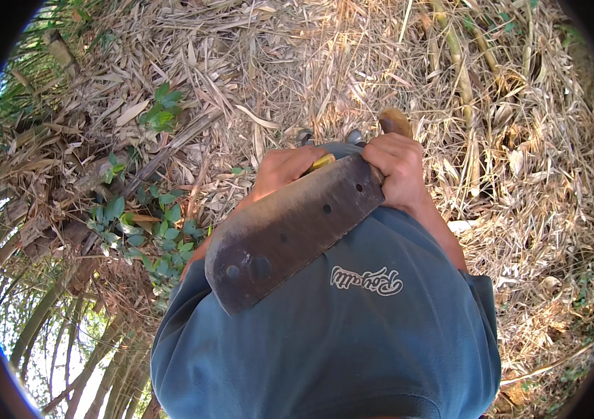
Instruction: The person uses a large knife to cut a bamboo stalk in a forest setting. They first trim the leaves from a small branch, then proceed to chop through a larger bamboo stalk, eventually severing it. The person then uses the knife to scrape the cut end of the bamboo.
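A broad, dark cleaver blade [290, 234] is held close in front of the blue shirt [353, 328], slanting from the lower left up to the right. Its wooden handle [395, 122] is gripped by the right hand [398, 171], whose fingers are clenched around it just where the blade begins. Several round holes are seen along the blade's face, and its blunt end lies against the shirt.

The left hand [284, 171] is placed just behind the blade's upper edge, curled around a small yellowish piece [323, 162], whose nature cannot be told. The ground beyond is covered with dry bamboo leaves and straw [311, 63]. Green-leaved plants [150, 230] are seen at the left, beside fallen bamboo stems [67, 188].
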`<state>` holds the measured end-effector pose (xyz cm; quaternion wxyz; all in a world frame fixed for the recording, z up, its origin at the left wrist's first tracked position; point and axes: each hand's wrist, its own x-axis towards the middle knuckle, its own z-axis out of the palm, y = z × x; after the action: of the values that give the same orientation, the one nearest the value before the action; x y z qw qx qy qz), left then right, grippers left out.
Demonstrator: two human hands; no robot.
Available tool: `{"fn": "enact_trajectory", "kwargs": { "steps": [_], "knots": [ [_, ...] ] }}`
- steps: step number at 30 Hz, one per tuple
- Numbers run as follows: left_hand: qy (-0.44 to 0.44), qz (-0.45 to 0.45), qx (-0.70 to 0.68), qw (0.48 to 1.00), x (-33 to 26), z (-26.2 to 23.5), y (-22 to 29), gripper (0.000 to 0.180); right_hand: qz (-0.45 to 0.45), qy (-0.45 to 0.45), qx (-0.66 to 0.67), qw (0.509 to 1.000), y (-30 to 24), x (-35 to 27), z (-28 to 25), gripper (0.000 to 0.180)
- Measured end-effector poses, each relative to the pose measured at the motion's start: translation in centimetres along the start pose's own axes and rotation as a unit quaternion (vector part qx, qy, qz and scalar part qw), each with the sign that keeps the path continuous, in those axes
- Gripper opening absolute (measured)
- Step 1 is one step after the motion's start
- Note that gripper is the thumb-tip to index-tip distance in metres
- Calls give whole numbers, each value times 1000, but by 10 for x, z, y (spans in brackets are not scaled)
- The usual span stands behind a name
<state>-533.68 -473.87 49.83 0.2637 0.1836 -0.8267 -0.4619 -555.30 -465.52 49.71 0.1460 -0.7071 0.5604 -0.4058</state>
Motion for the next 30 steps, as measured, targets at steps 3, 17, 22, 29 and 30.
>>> {"fn": "enact_trajectory", "kwargs": {
  "steps": [3,17,22,29,30],
  "knots": [
    [10,41,45,998,1,-2,-2,28,10,-14,15,1000,1,-1,1,22],
    [11,170,54,984,10,-10,28,23,510,-12,-109,853,59,-19,18,25],
    [82,6,-42,996,6,5,6,21,411,-2,-28,911,42,-38,6,25],
    [42,-44,-3,998,-8,10,-8,28,51,27,27,998,9,-10,-1,23],
    [32,-57,-30,997,-7,11,-9,30,34,21,14,999,6,-7,-4,23]
  ]
}}
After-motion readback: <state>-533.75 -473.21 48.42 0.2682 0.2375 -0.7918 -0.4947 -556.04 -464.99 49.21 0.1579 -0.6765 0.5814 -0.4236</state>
